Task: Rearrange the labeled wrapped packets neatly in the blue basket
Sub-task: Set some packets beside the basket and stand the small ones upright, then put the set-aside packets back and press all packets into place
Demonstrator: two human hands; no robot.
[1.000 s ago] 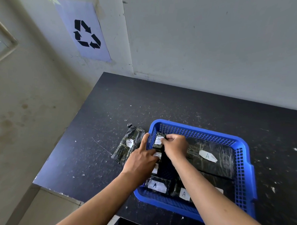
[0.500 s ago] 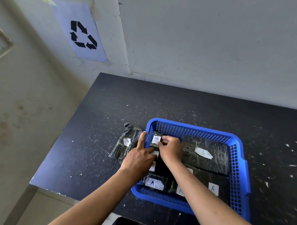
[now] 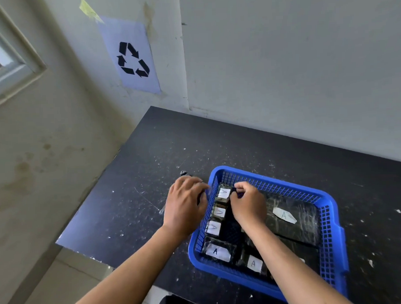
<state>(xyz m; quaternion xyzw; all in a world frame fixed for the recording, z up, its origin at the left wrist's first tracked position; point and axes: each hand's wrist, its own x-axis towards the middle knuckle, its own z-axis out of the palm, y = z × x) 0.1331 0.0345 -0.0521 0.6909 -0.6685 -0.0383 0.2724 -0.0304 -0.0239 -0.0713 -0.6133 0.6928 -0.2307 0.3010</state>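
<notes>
Both forearms reach forward over the near edge of the black table (image 3: 149, 168). The right hand (image 3: 247, 203) is inside the blue basket (image 3: 332, 235), its fingers curled and pinching the edge of the top packet (image 3: 223, 194) in a column of "A"-labelled packets along the basket's left wall. The left hand (image 3: 185, 204) hovers just outside that wall, palm down with fingers loosely bent over a dark packet (image 3: 184, 173) on the table; whether it grips it I cannot tell.
</notes>
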